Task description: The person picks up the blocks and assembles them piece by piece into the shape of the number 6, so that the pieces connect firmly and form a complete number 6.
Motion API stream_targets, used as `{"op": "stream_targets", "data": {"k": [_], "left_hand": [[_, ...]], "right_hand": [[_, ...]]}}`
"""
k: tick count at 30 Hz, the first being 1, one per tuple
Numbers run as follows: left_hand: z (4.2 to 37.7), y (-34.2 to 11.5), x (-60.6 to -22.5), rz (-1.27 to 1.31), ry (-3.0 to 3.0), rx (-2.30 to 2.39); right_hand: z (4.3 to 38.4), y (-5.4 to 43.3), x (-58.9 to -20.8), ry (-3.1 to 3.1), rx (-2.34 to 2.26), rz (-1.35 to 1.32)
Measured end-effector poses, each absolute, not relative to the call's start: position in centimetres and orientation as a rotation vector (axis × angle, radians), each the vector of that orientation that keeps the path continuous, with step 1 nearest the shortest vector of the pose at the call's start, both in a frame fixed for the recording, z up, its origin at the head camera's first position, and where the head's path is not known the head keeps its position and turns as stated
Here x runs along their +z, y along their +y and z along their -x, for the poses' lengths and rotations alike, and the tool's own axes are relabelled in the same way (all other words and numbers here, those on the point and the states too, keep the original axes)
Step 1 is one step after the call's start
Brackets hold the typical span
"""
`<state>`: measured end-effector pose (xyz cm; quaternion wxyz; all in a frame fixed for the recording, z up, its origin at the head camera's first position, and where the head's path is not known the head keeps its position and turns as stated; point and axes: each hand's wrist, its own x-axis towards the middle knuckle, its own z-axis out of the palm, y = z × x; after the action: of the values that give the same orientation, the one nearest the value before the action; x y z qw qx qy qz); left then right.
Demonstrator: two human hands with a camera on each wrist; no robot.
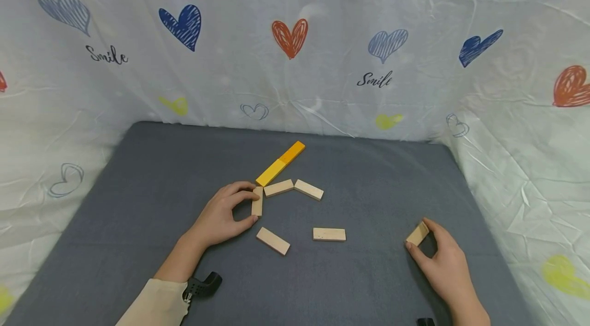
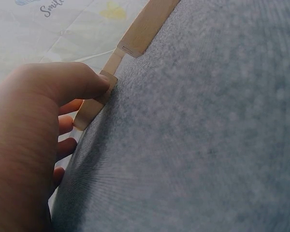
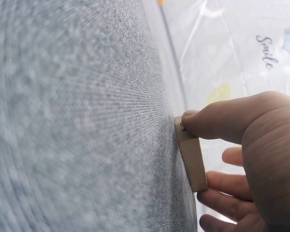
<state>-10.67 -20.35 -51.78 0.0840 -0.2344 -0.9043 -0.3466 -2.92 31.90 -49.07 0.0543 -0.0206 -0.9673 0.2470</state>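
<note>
My left hand (image 1: pixel 226 216) pinches a plain wooden block (image 1: pixel 257 201) by its two ends, thumb at the near end and fingertips at the far end. That block lies at the lower end of a yellow block (image 1: pixel 271 172), which lines up with an orange block (image 1: pixel 293 152). Just right of it, two plain blocks, one tilted (image 1: pixel 278 188) and another (image 1: pixel 309 189), form a shallow peak. Far to the right, my right hand (image 1: pixel 443 264) holds a wooden block (image 1: pixel 417 234) between thumb and fingers, low over the grey cloth. The right wrist view shows this block (image 3: pixel 192 159) close to the cloth.
Two loose wooden blocks lie nearer me: a slanted one (image 1: pixel 273 241) and a level one (image 1: pixel 329 234). Grey cloth (image 1: pixel 369 182) covers the table. Behind it hangs a white sheet (image 1: pixel 332 60) printed with hearts. A black wrist strap (image 1: pixel 203 285) sits on the left wrist.
</note>
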Motion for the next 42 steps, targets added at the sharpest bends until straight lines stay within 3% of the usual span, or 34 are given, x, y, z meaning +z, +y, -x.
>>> {"op": "stream_targets", "data": {"k": [42], "left_hand": [[10.7,-20.3,-51.8,0.708,-2.694,-1.028]], "right_hand": [[3.8,30.7,-48.4,-2.871,0.719,-0.125]]}}
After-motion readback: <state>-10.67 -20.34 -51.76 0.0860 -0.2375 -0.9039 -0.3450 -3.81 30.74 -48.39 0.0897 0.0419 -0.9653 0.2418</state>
